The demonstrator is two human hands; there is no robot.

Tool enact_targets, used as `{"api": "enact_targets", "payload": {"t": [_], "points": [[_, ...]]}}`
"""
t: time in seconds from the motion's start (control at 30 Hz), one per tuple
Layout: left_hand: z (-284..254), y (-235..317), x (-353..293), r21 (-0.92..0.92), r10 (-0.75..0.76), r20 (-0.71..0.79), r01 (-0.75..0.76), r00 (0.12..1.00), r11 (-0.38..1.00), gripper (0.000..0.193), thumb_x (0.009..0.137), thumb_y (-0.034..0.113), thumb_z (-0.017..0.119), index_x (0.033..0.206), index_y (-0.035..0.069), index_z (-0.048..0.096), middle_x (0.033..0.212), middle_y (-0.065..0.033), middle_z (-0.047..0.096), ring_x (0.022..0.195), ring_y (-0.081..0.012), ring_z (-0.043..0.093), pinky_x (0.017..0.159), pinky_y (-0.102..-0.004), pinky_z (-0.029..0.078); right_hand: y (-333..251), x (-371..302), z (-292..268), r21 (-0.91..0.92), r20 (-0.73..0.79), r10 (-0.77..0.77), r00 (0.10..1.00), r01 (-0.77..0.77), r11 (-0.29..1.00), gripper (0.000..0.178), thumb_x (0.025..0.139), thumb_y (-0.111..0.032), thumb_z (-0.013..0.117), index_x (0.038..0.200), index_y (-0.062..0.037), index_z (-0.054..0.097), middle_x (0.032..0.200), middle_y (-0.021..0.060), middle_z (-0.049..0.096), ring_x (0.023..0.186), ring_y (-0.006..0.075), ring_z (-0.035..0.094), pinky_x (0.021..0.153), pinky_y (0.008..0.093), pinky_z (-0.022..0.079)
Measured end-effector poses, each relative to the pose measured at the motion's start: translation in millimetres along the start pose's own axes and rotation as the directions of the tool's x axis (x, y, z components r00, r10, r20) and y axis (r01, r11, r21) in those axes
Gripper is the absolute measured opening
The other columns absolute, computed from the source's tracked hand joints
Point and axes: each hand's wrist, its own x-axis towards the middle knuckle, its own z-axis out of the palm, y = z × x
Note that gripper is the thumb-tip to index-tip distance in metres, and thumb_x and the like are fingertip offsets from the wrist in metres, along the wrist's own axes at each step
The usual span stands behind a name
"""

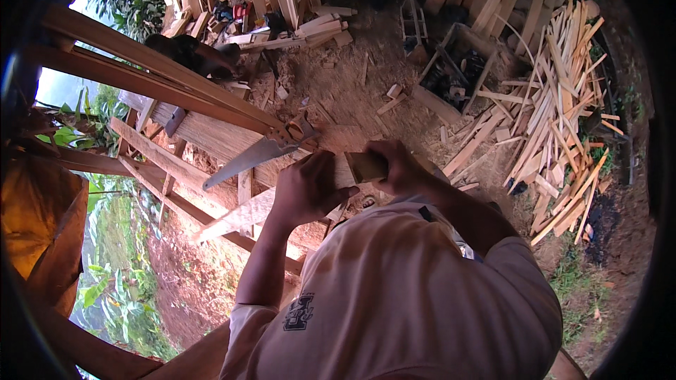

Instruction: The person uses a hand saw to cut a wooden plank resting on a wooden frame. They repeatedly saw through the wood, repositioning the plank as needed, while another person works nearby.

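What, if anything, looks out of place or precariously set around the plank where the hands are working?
The handsaw lies loose and slanted on the plank, its blade tip poking past the edge, touched by neither hand. The left hand presses on the wood; the right hand grips a small wooden block. Offcuts litter the ground.

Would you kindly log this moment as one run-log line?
left hand: pressing on plank | right hand: gripping wooden block | handsaw: lying on plank | offcuts: piled right
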Motion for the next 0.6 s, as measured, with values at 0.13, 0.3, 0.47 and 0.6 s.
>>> {"api": "enact_targets", "payload": {"t": [0.13, 0.3, 0.47, 0.6], "points": [[-1.0, 5.4, 3.0, -0.14, 0.05, -0.188, -0.077, 0.981, 0.987, 0.065, 0.075, 0.046, 0.088, 0.11, 0.0, 0.06, 0.074, -0.0136, 0.057, 0.067, -0.035, 0.061, 0.062, -0.0427, 0.049, -14.6, -0.2, 18.5, 0.319, -0.089, -0.014, 0.996, 0.042, 0.947, 0.052, 0.066, -0.008, 0.08, 0.114, -0.0024, 0.061, 0.092, 0.018, 0.064, 0.087, 0.0362, 0.068, 0.077, 0.0413, 0.053], [-7.6, 17.3, 4.3, -0.043, 0.109, -0.17, -0.118, 0.979, 0.992, 0.062, 0.076, 0.035, 0.086, 0.113, -0.003, 0.053, 0.069, -0.0174, 0.059, 0.065, -0.0398, 0.064, 0.058, -0.0456, 0.05, -16.4, 5.9, 9.9, 0.085, -0.007, -0.028, 1.0, 0.029, 0.996, 0.048, 0.069, -0.011, 0.08, 0.112, -0.0012, 0.06, 0.093, 0.0194, 0.067, 0.088, 0.0369, 0.07, 0.078, 0.0409, 0.054], [10.3, -2.8, 1.5, 0.043, 0.031, -0.019, -0.03, 0.999, 0.999, 0.051, 0.077, 0.019, 0.078, 0.111, -0.005, 0.049, 0.082, -0.026, 0.065, 0.079, -0.0488, 0.067, 0.065, -0.0534, 0.056, -44.7, 27.0, -49.0, -0.351, 0.228, -0.11, 0.967, 0.187, 0.918, 0.041, 0.067, -0.012, 0.08, 0.102, -0.0016, 0.062, 0.083, 0.0212, 0.069, 0.08, 0.0429, 0.071, 0.071, 0.0502, 0.056], [28.4, 0.6, 21.8, 0.115, -0.001, 0.105, -0.011, 0.994, 0.993, 0.046, 0.077, 0.017, 0.073, 0.108, -0.007, 0.047, 0.086, -0.0278, 0.066, 0.079, -0.0484, 0.067, 0.066, -0.0535, 0.057, -54.9, 46.2, -79.3, -0.692, 0.454, 0.118, 0.883, 0.266, 0.671, 0.035, 0.069, -0.017, 0.078, 0.098, -0.0032, 0.066, 0.08, 0.0205, 0.071, 0.079, 0.0395, 0.072, 0.072, 0.0485, 0.058]]}}
